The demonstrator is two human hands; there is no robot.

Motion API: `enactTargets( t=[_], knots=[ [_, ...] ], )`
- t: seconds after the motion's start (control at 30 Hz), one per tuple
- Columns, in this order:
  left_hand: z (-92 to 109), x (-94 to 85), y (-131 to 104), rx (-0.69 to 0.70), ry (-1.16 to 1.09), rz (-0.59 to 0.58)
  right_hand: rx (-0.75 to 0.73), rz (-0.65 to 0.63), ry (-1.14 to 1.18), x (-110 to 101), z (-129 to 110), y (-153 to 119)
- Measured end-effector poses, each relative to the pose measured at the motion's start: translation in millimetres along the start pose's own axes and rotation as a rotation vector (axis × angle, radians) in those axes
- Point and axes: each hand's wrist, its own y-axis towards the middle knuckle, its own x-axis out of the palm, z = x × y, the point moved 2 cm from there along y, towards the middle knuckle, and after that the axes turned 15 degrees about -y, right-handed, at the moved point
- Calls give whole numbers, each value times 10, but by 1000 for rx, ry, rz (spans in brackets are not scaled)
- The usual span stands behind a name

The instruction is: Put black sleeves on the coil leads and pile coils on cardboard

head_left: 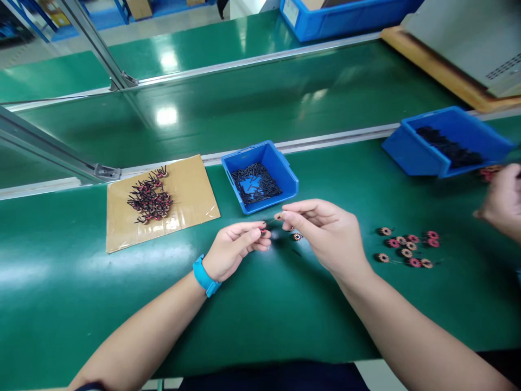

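My left hand (234, 251) pinches a small red ring-shaped wire coil (264, 232), which its fingers partly cover. My right hand (328, 233) is closed at the fingertips on a thin wire lead (273, 220) that appears to run from this coil. Just beneath my right fingers lies another small coil (297, 237), partly hidden. Beyond both hands stands a blue bin (287, 187) of short, thin black tubes (264, 182). Several loose red and copper-coloured coils (407, 252) with wire ends lie right of my right hand.
A pile of coils with black-covered leads (152, 201) rests on a cardboard sheet (191, 190) at left. Another blue bin (415, 149) holds black pieces at right. A co-worker's hand (504, 203) is at the right edge. Metal framing (52, 144) borders the green bench (252, 320).
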Motion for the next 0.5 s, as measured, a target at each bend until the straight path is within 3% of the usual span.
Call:
enactTargets(
  t=[0.27, 0.4, 0.5],
  knots=[
    [-3, -6, 4, 2, 13, -5, -34, -28, -87, 18, 15, -15],
    [-1, -15, 1, 18, 21, -17, -123, -183, -173, -60, -19, -16],
    [2, -11, -3, 16, 10, -15, -174, -75, -198, -287, -54, -50]
  ],
)
